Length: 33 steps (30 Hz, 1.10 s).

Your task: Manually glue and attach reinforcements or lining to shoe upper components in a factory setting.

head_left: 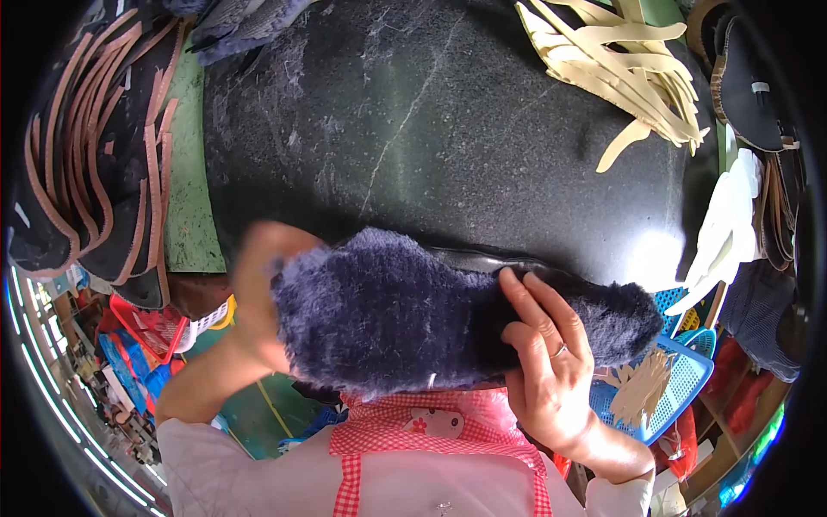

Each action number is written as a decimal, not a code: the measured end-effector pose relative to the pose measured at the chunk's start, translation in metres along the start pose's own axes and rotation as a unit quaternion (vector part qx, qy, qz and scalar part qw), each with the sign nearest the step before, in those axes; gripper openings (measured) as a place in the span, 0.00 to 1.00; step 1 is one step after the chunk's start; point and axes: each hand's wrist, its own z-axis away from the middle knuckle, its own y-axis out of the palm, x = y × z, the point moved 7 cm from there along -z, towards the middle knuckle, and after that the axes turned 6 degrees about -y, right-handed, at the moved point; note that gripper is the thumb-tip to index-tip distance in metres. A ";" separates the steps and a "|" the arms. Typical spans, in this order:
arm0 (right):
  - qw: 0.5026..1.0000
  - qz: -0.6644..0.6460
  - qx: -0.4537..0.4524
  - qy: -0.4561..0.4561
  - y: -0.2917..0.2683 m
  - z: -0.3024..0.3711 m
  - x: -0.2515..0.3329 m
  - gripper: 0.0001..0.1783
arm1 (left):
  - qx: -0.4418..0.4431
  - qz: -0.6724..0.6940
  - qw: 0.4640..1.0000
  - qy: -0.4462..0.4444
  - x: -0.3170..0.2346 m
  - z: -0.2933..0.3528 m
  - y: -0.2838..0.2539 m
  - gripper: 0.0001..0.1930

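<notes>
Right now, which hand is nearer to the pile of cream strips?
Right. The right hand holds the fluffy dark-blue piece, pictured below and slightly left of the cream strips; the left hand, blurred, is at the piece's left end, much farther left.

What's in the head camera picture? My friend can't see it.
A person's right hand holds a fluffy dark blue, sole-shaped piece, the blurred left hand at its left end, by a black worktop. Cream strips lie top right; dark, brown-edged pieces left.
</notes>
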 end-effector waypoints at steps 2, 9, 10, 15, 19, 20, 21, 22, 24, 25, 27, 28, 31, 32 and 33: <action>0.997 -0.070 -0.002 0.022 -0.001 -0.001 -0.007 0.19 | -0.145 -0.200 0.954 0.169 -0.057 -0.032 -0.037 0.28; 0.972 -0.234 0.005 0.013 -0.013 -0.023 -0.018 0.35 | 0.047 -0.056 0.968 0.240 -0.057 -0.077 -0.016 0.14; 0.977 -0.213 0.019 0.007 -0.009 -0.022 -0.014 0.36 | 0.049 -0.017 0.976 0.210 -0.055 -0.079 -0.018 0.14; 0.992 -0.121 0.033 -0.020 0.010 -0.025 0.001 0.38 | 0.099 0.003 0.970 0.220 -0.060 -0.092 -0.028 0.13; 0.987 -0.152 0.046 -0.020 0.007 -0.030 -0.004 0.37 | 0.037 -0.145 0.917 0.369 -0.063 -0.086 -0.024 0.08; 0.984 -0.169 0.057 -0.014 0.007 -0.032 -0.002 0.35 | 0.022 -0.143 0.914 0.378 -0.061 -0.085 -0.028 0.09; 0.984 -0.170 0.058 -0.015 0.010 -0.032 0.001 0.35 | 0.008 -0.139 0.911 0.389 -0.060 -0.084 -0.032 0.10; 0.993 -0.102 0.058 -0.028 0.014 -0.031 0.008 0.35 | 0.010 -0.154 0.891 0.428 -0.058 -0.084 -0.034 0.13; 0.996 0.019 0.076 -0.047 0.019 -0.032 0.020 0.33 | 0.003 -0.179 0.887 0.425 -0.057 -0.088 -0.039 0.14; 0.996 0.020 0.076 -0.046 0.018 -0.036 0.026 0.33 | -0.003 -0.201 0.883 0.423 -0.057 -0.091 -0.042 0.16; 0.993 0.043 0.103 -0.027 0.018 -0.041 0.031 0.36 | 0.067 -0.245 0.860 0.442 -0.070 -0.092 -0.052 0.15; 0.993 0.049 0.106 -0.025 0.018 -0.042 0.032 0.34 | 0.050 -0.246 0.878 0.407 -0.074 -0.095 -0.057 0.16; 0.991 0.088 0.089 -0.044 0.018 -0.036 0.037 0.32 | 0.082 -0.125 0.888 0.435 -0.096 -0.059 -0.025 0.24; 0.989 0.081 0.107 -0.054 0.022 -0.030 0.036 0.29 | 0.120 -0.110 0.912 0.377 -0.088 -0.039 0.014 0.29; 0.987 0.080 0.124 -0.060 0.025 -0.026 0.027 0.27 | 0.157 -0.089 0.929 0.323 -0.076 -0.029 0.045 0.35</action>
